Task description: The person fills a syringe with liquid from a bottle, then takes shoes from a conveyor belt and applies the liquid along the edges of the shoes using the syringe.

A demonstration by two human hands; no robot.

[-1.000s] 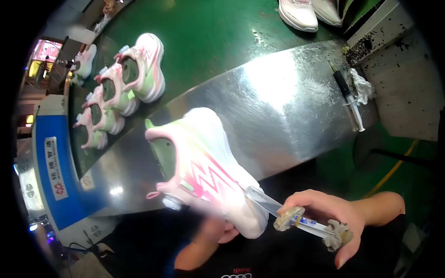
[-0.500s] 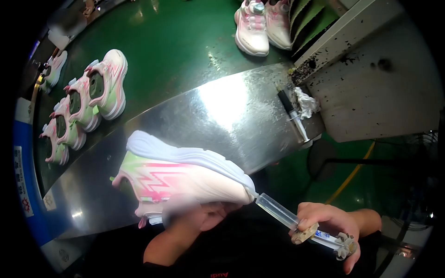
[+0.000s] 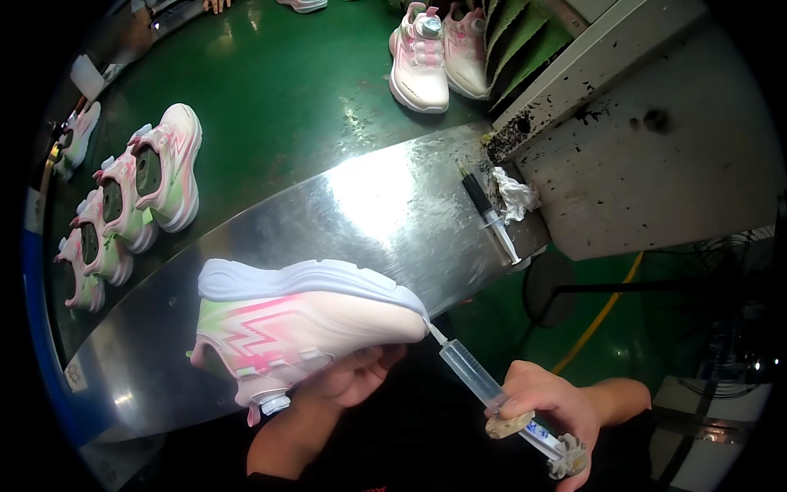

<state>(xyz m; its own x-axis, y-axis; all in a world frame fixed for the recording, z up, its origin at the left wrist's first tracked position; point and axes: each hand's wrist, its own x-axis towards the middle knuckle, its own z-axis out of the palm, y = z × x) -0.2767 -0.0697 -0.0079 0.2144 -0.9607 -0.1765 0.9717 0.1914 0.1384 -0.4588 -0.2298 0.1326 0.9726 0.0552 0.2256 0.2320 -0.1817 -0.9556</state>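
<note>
A pink, white and green shoe is held on its side, with its pale sole facing up and away and its toe to the right. My left hand grips it from below; part of the fingers is hidden behind the upper. In my right hand is a clear syringe, its flange and plunger end wrapped in lumpy, yellowish material. The thin tip of the syringe meets the toe end of the shoe, at the edge between sole and upper.
Several similar shoes stand in a row on the green surface at left. Another pair is at the top. A dark syringe and crumpled white paper lie on the metal ledge. Another person's hand shows far off.
The shoe has been turned so its sole faces up, and the syringe tip has moved from the shoe's side edge to its toe. The view has shifted to the right.
</note>
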